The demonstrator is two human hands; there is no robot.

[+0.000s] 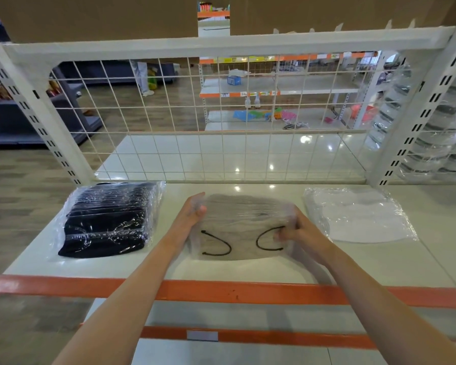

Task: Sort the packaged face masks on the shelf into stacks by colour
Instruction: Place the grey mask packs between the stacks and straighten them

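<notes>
Three stacks of packaged face masks lie on the white shelf. A black stack sits at the left. In the middle lies a grey stack with black ear loops showing on the top pack. A white stack lies at the right. My left hand holds the grey stack's left edge, thumb on top. My right hand grips its right edge with curled fingers.
A white wire grid backs the shelf, with slotted uprights at both sides. An orange rail runs along the front edge. Clear-wrapped goods fill the bay to the right. Cardboard boxes stand on top.
</notes>
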